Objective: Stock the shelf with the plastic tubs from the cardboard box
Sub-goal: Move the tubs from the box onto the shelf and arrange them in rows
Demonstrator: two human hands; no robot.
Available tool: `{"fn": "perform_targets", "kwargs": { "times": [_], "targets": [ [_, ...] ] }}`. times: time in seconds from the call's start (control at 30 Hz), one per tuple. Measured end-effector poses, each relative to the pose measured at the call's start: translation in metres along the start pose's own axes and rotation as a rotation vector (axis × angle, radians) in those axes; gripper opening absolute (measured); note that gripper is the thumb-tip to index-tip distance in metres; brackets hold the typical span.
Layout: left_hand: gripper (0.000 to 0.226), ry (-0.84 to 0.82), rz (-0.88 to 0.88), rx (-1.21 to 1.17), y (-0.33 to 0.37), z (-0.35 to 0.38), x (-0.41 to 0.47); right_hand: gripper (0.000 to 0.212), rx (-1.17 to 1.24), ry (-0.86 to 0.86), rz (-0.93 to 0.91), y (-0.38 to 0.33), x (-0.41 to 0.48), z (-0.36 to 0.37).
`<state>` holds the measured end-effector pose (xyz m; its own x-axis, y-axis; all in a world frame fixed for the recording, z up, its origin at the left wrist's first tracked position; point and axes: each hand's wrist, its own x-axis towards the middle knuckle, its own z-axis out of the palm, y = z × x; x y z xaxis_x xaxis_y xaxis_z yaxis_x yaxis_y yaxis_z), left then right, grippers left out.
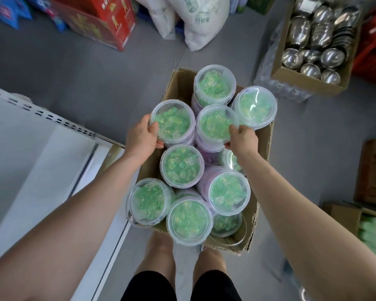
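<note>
An open cardboard box stands on the grey floor in front of my feet. It is packed with several clear plastic tubs with see-through lids and green contents. My left hand grips the left side of one tub at the box's left edge. My right hand grips the right rim of the neighbouring tub. Other tubs stand stacked around and below them. The white shelf lies to my left, its top bare.
A cardboard box of steel bowls sits at the back right on a wrapped pack of bottles. Red cartons and white sacks line the back. More cardboard boxes stand at the right edge.
</note>
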<state>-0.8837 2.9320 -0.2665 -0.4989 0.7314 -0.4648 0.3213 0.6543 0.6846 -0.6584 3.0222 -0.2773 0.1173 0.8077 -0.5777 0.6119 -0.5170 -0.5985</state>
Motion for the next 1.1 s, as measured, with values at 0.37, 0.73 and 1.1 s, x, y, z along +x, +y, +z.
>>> {"fn": "perform_targets", "kwargs": {
  "times": [0.37, 0.73, 1.1],
  "targets": [
    [0.026, 0.187, 0.023, 0.035, 0.043, -0.042, -0.097, 0.02, 0.248, -0.16, 0.194, -0.022, -0.049, -0.078],
    [0.022, 0.301, -0.004, -0.018, 0.018, -0.053, -0.192, 0.009, 0.166, -0.365, 0.265, -0.01, -0.071, -0.074],
    [0.026, 0.288, 0.027, -0.057, 0.011, -0.062, -0.2, 0.027, 0.2, -0.416, -0.142, -0.017, -0.095, -0.057]
  ]
}}
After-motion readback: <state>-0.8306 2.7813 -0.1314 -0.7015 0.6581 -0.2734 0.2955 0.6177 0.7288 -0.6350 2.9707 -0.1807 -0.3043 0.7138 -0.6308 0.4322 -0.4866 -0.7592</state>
